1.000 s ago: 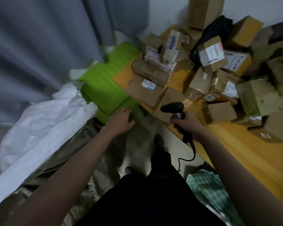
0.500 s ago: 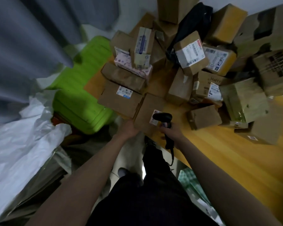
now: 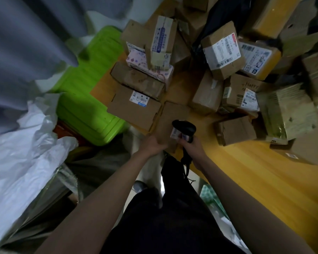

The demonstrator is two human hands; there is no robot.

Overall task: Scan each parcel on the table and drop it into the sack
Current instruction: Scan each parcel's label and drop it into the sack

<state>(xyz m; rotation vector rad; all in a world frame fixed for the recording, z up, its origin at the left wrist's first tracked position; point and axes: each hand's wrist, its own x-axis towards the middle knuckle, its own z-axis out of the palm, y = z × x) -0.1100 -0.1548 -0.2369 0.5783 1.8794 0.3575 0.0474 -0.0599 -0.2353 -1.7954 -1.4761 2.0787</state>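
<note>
Parcels [image 3: 218, 74] crowd the table [image 3: 246, 171]; the sack [image 3: 17, 171] lies to its left.

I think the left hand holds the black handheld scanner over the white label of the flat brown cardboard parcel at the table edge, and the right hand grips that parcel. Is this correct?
Not quite: the hands are swapped. In the head view the right hand holds the black handheld scanner over the white label, and the left hand grips the flat brown cardboard parcel at the table edge.

Dim, motion-blurred wide-angle view, edges strongly distorted.
</note>
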